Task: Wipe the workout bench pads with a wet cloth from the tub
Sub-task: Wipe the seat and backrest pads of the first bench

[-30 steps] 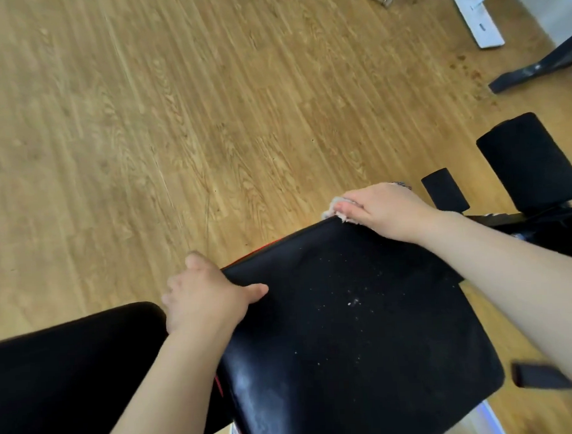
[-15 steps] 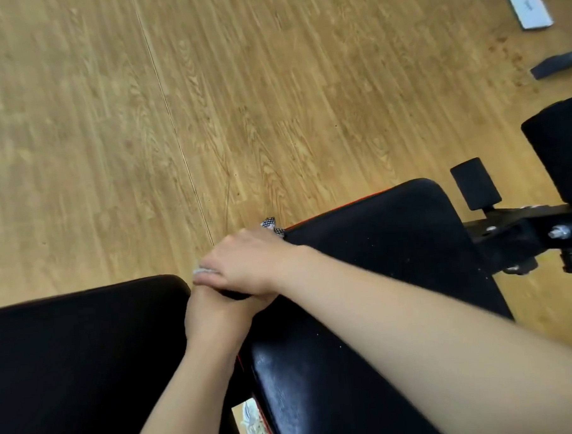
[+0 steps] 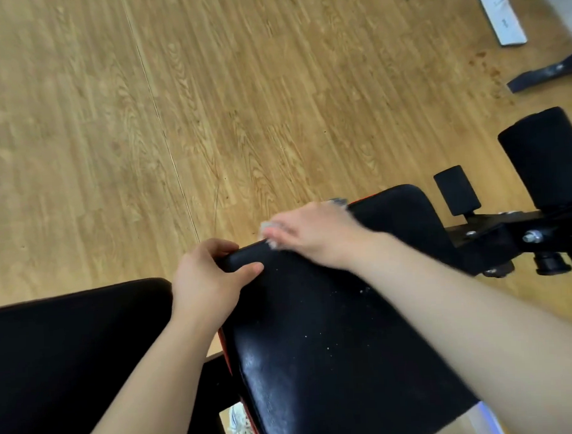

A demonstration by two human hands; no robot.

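A black seat pad (image 3: pixel 332 329) of the workout bench fills the lower middle, dotted with pale specks. A second black pad (image 3: pixel 71 357) lies to its left. My left hand (image 3: pixel 208 279) grips the near-left corner of the seat pad's far edge. My right hand (image 3: pixel 315 235) presses a pale cloth (image 3: pixel 268 230) on that far edge, a little to the right of my left hand; the hand is blurred and most of the cloth is hidden under it. The tub is out of view.
Wooden floor (image 3: pixel 207 105) spreads beyond the bench. Black foam rollers (image 3: pixel 544 156) and the bench's metal frame (image 3: pixel 508 236) stand at the right. A white flat board (image 3: pixel 502 17) and a black bar (image 3: pixel 547 72) lie on the floor at top right.
My right hand slid the cloth left along the pad's far edge until it covered my left hand, then back to the right. My left hand kept its grip on the corner.
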